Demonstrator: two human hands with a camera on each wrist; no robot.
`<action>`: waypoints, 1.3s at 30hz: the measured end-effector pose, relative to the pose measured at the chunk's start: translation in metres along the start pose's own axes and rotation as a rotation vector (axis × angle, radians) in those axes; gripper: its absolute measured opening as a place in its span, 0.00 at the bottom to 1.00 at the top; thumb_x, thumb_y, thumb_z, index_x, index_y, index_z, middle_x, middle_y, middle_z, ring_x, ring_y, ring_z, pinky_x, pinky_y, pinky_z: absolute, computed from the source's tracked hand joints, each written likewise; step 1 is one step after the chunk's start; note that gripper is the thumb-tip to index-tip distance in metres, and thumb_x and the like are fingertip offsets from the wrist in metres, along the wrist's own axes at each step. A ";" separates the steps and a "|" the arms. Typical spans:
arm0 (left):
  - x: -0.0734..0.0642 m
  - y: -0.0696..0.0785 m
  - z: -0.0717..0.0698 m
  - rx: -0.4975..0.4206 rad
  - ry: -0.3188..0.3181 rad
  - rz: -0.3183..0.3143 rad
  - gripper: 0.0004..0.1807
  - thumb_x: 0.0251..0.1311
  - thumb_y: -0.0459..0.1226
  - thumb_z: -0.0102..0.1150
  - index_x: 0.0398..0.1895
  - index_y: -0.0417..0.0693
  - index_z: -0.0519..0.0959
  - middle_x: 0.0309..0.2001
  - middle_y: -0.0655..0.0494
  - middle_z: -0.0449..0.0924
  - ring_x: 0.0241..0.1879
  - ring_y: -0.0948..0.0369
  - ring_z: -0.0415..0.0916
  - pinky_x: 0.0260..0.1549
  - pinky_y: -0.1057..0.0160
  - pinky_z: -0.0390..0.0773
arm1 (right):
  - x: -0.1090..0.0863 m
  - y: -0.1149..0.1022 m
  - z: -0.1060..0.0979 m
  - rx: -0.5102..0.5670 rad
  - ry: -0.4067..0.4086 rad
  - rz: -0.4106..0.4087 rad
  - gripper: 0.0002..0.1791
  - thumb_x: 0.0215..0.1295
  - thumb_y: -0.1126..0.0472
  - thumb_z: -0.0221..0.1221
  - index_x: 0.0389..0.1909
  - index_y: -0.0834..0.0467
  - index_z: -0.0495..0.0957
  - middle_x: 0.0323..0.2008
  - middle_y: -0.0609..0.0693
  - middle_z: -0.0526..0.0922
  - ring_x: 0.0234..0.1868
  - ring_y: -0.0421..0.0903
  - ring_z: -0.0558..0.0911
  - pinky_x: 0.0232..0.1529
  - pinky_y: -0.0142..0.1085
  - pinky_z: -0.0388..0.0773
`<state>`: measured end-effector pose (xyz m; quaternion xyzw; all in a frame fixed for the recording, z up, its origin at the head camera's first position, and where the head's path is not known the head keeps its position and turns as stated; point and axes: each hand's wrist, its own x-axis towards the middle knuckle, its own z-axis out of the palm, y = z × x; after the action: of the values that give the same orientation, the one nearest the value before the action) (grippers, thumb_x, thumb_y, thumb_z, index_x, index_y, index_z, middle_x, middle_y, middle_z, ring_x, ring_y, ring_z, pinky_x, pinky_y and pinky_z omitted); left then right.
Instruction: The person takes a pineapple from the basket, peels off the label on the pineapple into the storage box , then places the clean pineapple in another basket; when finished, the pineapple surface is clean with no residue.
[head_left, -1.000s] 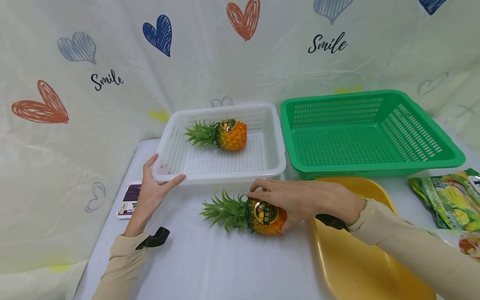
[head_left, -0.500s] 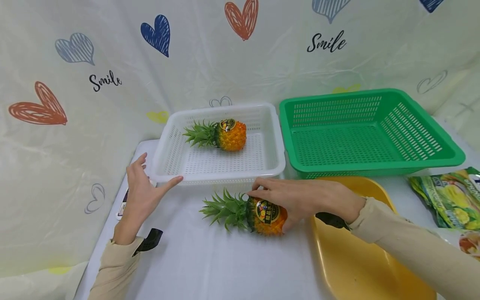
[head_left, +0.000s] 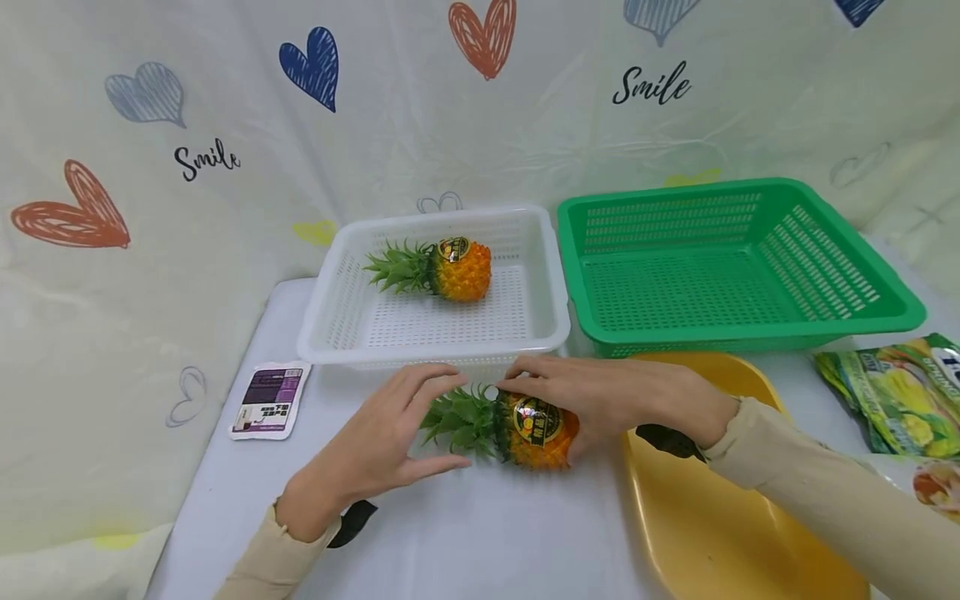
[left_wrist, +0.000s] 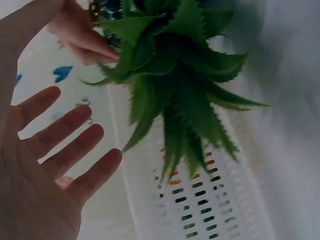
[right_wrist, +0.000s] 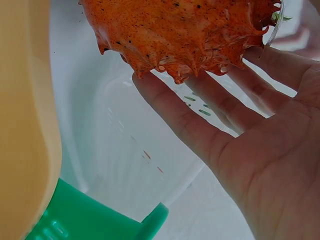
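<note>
A small orange pineapple (head_left: 551,446) with a black and gold label lies on its side on the white tabletop, its green crown (head_left: 461,421) pointing left. My right hand (head_left: 607,400) grips its body from the right, fingers at the far side and thumb at the near side. The right wrist view shows those fingers against the spiky orange skin (right_wrist: 175,35). At the crown end is my left hand (head_left: 367,442), fingers and thumb spread apart on either side of the leaves. In the left wrist view its straight fingers stand beside the leaves (left_wrist: 180,85).
Behind sits a white basket (head_left: 435,356) holding a second pineapple (head_left: 468,279). A green basket (head_left: 720,333) stands to its right. Under my right forearm is a yellow tub (head_left: 720,517). A purple and white packet (head_left: 268,402) lies left, and a green-yellow bag (head_left: 900,396) right.
My left hand has left the white basket's front left corner and come right and nearer, to the pineapple's crown, uncovering the purple packet. My right hand has stayed on the pineapple.
</note>
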<state>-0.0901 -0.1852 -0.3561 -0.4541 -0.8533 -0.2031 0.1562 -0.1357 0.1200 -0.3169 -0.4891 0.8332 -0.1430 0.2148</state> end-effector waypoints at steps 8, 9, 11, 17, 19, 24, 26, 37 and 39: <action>0.004 -0.006 0.027 0.043 -0.129 -0.050 0.50 0.57 0.56 0.77 0.75 0.42 0.66 0.68 0.43 0.70 0.66 0.49 0.71 0.64 0.49 0.75 | -0.003 0.002 0.002 0.010 0.016 -0.011 0.53 0.55 0.57 0.80 0.79 0.60 0.63 0.74 0.53 0.64 0.68 0.51 0.73 0.64 0.48 0.76; 0.005 -0.007 0.029 0.046 -0.130 -0.044 0.48 0.57 0.55 0.77 0.74 0.42 0.67 0.67 0.43 0.71 0.66 0.49 0.72 0.63 0.49 0.76 | -0.004 0.003 0.002 0.017 0.020 -0.011 0.53 0.55 0.57 0.80 0.79 0.60 0.62 0.74 0.53 0.64 0.69 0.51 0.72 0.65 0.48 0.76; 0.005 -0.008 0.031 0.052 -0.128 -0.037 0.44 0.58 0.53 0.78 0.71 0.42 0.70 0.65 0.44 0.73 0.63 0.50 0.73 0.61 0.50 0.77 | -0.006 0.002 0.003 0.022 0.030 -0.016 0.54 0.55 0.58 0.80 0.79 0.59 0.61 0.75 0.53 0.64 0.70 0.52 0.71 0.66 0.50 0.75; 0.002 -0.009 0.035 0.056 -0.130 -0.043 0.37 0.58 0.50 0.78 0.65 0.41 0.75 0.59 0.49 0.77 0.56 0.54 0.76 0.54 0.56 0.80 | -0.007 0.001 0.006 0.015 0.051 -0.037 0.54 0.56 0.58 0.80 0.80 0.57 0.60 0.76 0.54 0.63 0.72 0.54 0.69 0.66 0.52 0.75; 0.001 -0.009 0.036 0.061 -0.135 -0.045 0.37 0.58 0.50 0.78 0.64 0.41 0.75 0.58 0.50 0.78 0.55 0.55 0.76 0.52 0.57 0.81 | -0.009 0.001 0.006 0.016 0.066 -0.047 0.54 0.56 0.58 0.80 0.80 0.55 0.59 0.75 0.54 0.63 0.70 0.53 0.71 0.65 0.52 0.76; 0.000 -0.008 0.037 0.043 -0.132 -0.062 0.37 0.56 0.50 0.79 0.64 0.43 0.74 0.57 0.50 0.78 0.53 0.56 0.77 0.37 0.61 0.85 | -0.021 -0.004 -0.005 -0.020 0.141 -0.080 0.54 0.57 0.61 0.79 0.81 0.50 0.58 0.74 0.53 0.64 0.66 0.52 0.73 0.61 0.51 0.78; 0.000 -0.008 0.037 0.035 -0.122 -0.068 0.37 0.55 0.50 0.80 0.63 0.43 0.74 0.56 0.51 0.78 0.52 0.56 0.77 0.33 0.62 0.85 | -0.027 -0.006 -0.011 -0.050 0.179 -0.102 0.54 0.57 0.61 0.79 0.81 0.49 0.58 0.73 0.52 0.66 0.66 0.52 0.73 0.61 0.50 0.78; 0.000 -0.008 0.044 0.005 -0.058 -0.105 0.39 0.52 0.50 0.82 0.63 0.43 0.76 0.57 0.51 0.76 0.46 0.57 0.81 0.38 0.61 0.85 | -0.049 -0.008 -0.030 -0.102 0.257 -0.105 0.46 0.59 0.63 0.77 0.77 0.49 0.65 0.70 0.52 0.68 0.60 0.49 0.78 0.54 0.45 0.83; 0.003 -0.008 0.047 -0.001 -0.047 -0.107 0.39 0.53 0.50 0.82 0.63 0.43 0.76 0.57 0.51 0.76 0.47 0.57 0.80 0.39 0.61 0.85 | -0.053 -0.009 -0.033 -0.102 0.270 -0.095 0.43 0.60 0.63 0.76 0.75 0.49 0.67 0.69 0.52 0.69 0.61 0.50 0.78 0.55 0.46 0.83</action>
<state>-0.1021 -0.1646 -0.3970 -0.4126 -0.8797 -0.2009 0.1247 -0.1223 0.1629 -0.2727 -0.5146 0.8366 -0.1750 0.0685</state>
